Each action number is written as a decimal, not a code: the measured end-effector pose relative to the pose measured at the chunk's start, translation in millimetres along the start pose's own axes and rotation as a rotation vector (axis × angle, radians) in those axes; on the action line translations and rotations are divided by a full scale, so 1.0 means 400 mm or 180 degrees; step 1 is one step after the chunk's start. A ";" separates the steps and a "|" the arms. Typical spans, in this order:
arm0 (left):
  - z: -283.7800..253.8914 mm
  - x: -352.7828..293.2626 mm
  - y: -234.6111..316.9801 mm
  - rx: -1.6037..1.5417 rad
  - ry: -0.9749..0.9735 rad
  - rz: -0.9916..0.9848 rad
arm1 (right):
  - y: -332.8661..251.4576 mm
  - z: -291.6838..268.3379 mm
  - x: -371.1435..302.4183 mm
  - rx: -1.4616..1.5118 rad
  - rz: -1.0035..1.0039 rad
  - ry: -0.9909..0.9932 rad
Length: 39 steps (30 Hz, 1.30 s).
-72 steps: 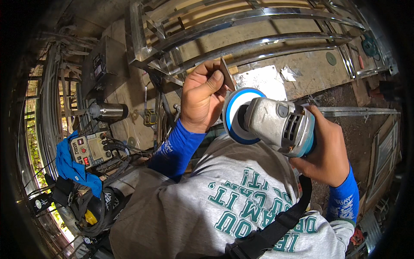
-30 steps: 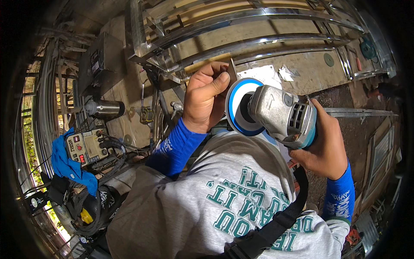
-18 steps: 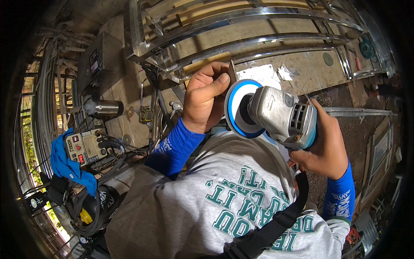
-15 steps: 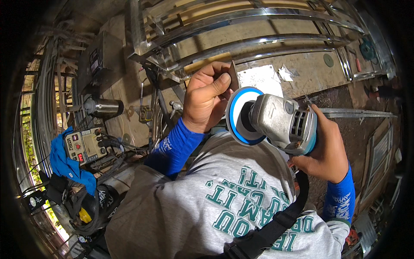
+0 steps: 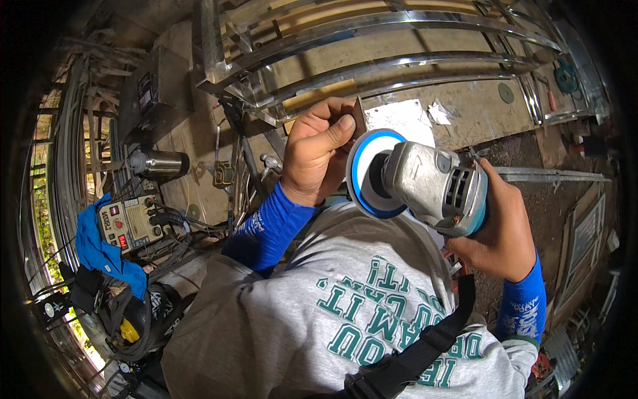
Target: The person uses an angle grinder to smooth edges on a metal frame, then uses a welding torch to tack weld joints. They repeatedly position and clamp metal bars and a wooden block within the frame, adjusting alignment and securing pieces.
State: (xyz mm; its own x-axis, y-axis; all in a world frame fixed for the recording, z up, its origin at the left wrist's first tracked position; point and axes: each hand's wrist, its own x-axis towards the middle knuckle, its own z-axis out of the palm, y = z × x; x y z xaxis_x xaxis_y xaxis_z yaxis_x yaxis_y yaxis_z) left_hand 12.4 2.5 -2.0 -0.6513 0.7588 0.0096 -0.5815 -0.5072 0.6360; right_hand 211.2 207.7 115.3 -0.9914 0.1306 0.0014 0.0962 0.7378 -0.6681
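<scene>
My right hand [image 5: 503, 229] is wrapped round the body of an angle grinder [image 5: 428, 186], grey at the head and teal behind. On the grinder sits a round disc [image 5: 362, 174] with a white and blue face, turned toward my left hand. My left hand [image 5: 319, 147] pinches a small thin metal plate [image 5: 359, 114] between thumb and fingers, holding it upright. The disc's upper edge is right beside the plate's lower part; whether they touch I cannot tell. The lower end of the plate is hidden behind the disc.
Shiny metal tube frames [image 5: 392, 61] stretch across the far side. White sheet pieces [image 5: 402, 120] lie on the work surface beyond my hands. On the left are a steel tumbler [image 5: 159, 163], a tape measure [image 5: 222, 174], a welding machine [image 5: 131, 224] and a blue cloth [image 5: 100, 249].
The grinder and its disc have shifted slightly up and left, nearer the plate. My left hand keeps its pinch on the plate, almost unmoved.
</scene>
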 end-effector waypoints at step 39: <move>0.005 0.001 -0.002 0.0000 0.0310 -0.0103 | -0.017 -0.001 0.029 -0.0013 0.0045 0.0023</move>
State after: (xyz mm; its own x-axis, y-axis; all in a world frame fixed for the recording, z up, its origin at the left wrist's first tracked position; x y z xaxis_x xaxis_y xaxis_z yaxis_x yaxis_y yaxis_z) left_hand 13.5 4.1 -1.1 -0.6764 0.7315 -0.0861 -0.6031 -0.4830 0.6348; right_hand 199.1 204.4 120.4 -0.9893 0.1458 -0.0025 0.1105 0.7385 -0.6651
